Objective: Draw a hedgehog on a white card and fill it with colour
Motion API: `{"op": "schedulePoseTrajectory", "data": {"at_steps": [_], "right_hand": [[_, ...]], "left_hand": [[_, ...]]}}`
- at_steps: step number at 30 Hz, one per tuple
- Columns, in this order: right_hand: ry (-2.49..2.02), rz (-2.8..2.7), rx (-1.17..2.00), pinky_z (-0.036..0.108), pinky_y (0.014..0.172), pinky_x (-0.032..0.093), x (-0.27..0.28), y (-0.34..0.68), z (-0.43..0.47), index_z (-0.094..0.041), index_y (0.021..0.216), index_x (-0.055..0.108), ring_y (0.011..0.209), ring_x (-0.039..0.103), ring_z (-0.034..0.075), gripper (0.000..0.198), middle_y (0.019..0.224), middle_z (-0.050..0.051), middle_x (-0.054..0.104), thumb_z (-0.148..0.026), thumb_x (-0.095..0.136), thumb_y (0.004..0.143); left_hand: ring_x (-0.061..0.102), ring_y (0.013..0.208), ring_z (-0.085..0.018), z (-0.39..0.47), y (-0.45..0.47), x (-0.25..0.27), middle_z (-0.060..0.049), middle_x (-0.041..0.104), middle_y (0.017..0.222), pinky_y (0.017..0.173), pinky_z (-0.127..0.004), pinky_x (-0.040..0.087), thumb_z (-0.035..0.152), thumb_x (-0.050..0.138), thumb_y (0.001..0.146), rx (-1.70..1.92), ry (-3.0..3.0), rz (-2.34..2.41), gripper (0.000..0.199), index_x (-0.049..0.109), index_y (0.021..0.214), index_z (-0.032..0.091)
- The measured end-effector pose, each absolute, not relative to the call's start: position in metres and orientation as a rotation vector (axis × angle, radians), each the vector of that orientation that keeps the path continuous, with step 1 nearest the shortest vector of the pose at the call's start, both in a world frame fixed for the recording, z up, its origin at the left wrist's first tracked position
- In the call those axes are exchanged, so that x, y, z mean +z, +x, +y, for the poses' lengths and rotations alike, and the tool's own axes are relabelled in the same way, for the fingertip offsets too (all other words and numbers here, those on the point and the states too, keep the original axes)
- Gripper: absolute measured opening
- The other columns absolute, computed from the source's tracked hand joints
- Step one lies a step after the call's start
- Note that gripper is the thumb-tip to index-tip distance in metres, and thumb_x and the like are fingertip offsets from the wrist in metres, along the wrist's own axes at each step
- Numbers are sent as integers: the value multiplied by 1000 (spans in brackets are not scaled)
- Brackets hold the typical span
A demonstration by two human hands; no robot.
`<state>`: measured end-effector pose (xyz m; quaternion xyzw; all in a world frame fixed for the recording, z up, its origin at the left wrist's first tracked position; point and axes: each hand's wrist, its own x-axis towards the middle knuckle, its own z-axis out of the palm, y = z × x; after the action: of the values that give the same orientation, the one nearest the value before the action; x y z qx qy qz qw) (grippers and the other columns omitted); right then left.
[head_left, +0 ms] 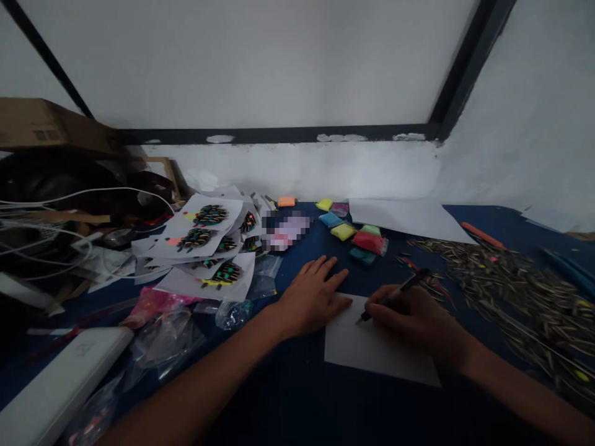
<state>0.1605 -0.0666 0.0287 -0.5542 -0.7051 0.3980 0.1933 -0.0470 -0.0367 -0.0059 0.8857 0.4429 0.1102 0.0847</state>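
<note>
A white sheet of paper [372,351] lies on the dark blue table in front of me. My right hand [413,319] is closed around a black marker pen [402,284], its tip at the sheet near the upper middle. Faint marks may be on the paper by the tip, too dim to make out. Fingers spread, my left hand [316,296] rests flat on the table, its thumb on the sheet's upper left corner. It holds nothing.
Sheets with seed hedgehog-like figures [211,215] are piled at left. Colourful clay packets [367,241] sit at the back middle. Striped sunflower seeds [511,297] spread on the right, by an orange-handled tool [483,235]. A white box-like device [69,378] and plastic bags [167,337] lie front left.
</note>
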Motion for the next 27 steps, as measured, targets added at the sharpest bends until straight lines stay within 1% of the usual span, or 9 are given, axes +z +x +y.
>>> {"op": "schedulePoseTrajectory", "data": {"at_steps": [2, 5, 7, 10, 12, 15, 20, 24, 27], "right_hand": [[-1547, -1995, 1086, 23, 46, 38, 30, 160, -67, -17, 59, 64, 50, 56, 12, 37, 59, 2, 63, -43, 54, 82], [-1545, -1979, 1093, 23, 44, 36, 31, 160, -67, -17, 62, 65, 47, 54, 12, 34, 55, 1, 60, -43, 55, 82], [-1551, -1962, 1105, 24, 44, 36, 31, 159, -67, -18, 60, 64, 46, 53, 12, 34, 55, 1, 60, -43, 55, 81], [-1530, -1971, 1086, 25, 49, 39, 30, 159, -67, -17, 50, 60, 51, 55, 12, 42, 65, 4, 65, -45, 54, 81], [-1515, -1985, 1071, 25, 51, 40, 29, 159, -67, -17, 47, 58, 53, 57, 13, 45, 68, 5, 66, -46, 53, 82], [-1536, -1985, 1051, 25, 48, 38, 29, 159, -67, -18, 49, 59, 50, 54, 13, 44, 62, 3, 63, -47, 52, 82], [-1509, -2003, 1009, 25, 46, 35, 31, 159, -66, -17, 47, 59, 47, 50, 10, 46, 65, 4, 64, -45, 52, 82], [-1506, -1994, 1022, 24, 46, 35, 29, 160, -65, -16, 51, 61, 48, 51, 11, 44, 63, 3, 62, -46, 52, 83], [-1514, -1964, 1042, 24, 42, 32, 28, 160, -65, -16, 52, 61, 44, 48, 9, 44, 66, 3, 62, -47, 52, 82]], "left_hand": [[18, 141, -30, -36, -47, -6, -11, 24, 152, 112, -47, 22, 53, 35, 93, 326, 2638, 1314, 57, 36, 142, 25], [20, 141, -30, -36, -48, -6, -9, 25, 152, 111, -49, 23, 52, 36, 93, 354, 2637, 1292, 54, 36, 142, 30], [21, 140, -30, -36, -48, -6, -8, 26, 152, 111, -50, 24, 52, 36, 93, 371, 2635, 1280, 52, 38, 140, 32], [22, 140, -31, -37, -49, -5, -9, 27, 151, 110, -50, 24, 52, 36, 93, 376, 2629, 1274, 50, 41, 138, 33], [22, 140, -31, -37, -49, -4, -8, 27, 151, 110, -50, 24, 51, 36, 93, 377, 2629, 1270, 48, 42, 138, 33], [21, 140, -31, -38, -49, -3, -8, 26, 152, 110, -50, 24, 52, 36, 93, 367, 2626, 1273, 48, 43, 137, 34], [22, 140, -31, -37, -49, -3, -9, 27, 151, 110, -50, 24, 52, 35, 93, 358, 2630, 1269, 49, 41, 138, 34], [23, 140, -31, -37, -48, -4, -7, 27, 151, 110, -49, 24, 52, 36, 93, 373, 2632, 1270, 49, 42, 138, 34], [22, 140, -31, -37, -49, -5, -7, 27, 151, 110, -50, 24, 52, 36, 93, 377, 2632, 1270, 48, 41, 138, 34]]}}
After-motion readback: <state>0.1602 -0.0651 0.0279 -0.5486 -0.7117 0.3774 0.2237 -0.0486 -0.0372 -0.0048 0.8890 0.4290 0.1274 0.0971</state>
